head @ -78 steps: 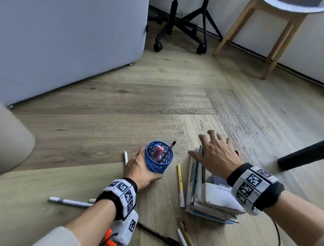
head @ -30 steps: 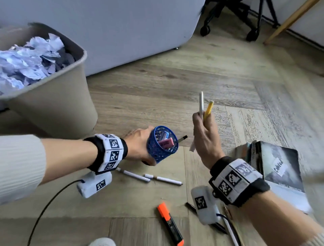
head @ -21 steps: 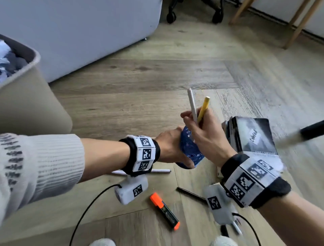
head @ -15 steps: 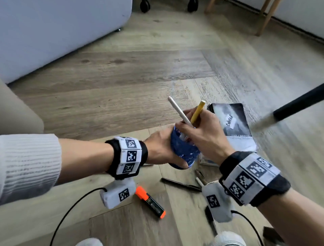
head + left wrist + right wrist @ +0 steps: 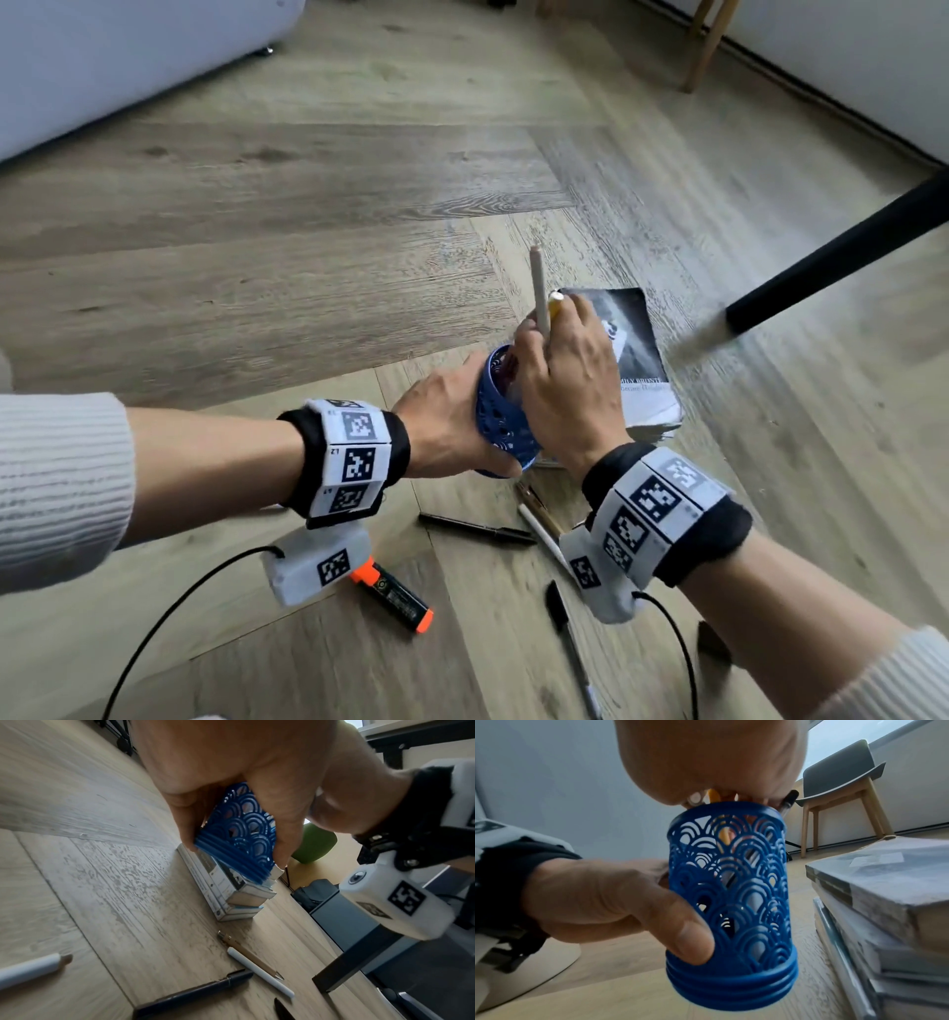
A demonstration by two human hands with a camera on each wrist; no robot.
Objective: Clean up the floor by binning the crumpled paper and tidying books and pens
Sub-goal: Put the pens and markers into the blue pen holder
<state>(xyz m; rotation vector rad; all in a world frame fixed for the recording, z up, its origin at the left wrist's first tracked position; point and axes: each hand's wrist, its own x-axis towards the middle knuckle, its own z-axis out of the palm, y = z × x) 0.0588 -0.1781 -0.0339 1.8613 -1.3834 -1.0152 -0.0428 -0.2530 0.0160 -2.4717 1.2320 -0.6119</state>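
Observation:
My left hand point(image 5: 449, 426) grips a blue lattice pen holder point(image 5: 500, 419) and holds it off the floor, tilted. My right hand point(image 5: 557, 360) sits over its mouth and pinches a white pen point(image 5: 539, 288) and a yellow pen point(image 5: 554, 299), whose lower ends are inside the holder point(image 5: 731, 902). A clear pen with a black cap point(image 5: 789, 801) also stands in it. The stack of books point(image 5: 637, 354) lies just behind the holder. On the floor near my wrists lie a black pen point(image 5: 477, 529), an orange highlighter point(image 5: 395, 596), a white pen point(image 5: 544, 534) and a black marker point(image 5: 570, 647).
A black table leg point(image 5: 842, 252) slants in from the right, close to the books. A wooden chair leg point(image 5: 708, 46) stands at the far wall and a grey cabinet point(image 5: 128, 51) at the far left. Another white pen point(image 5: 28, 969) lies left of the holder.
My right hand has brought the white and yellow pens from above over the holder and lowered their ends into it. My left hand has kept hold of the holder, now beside the books.

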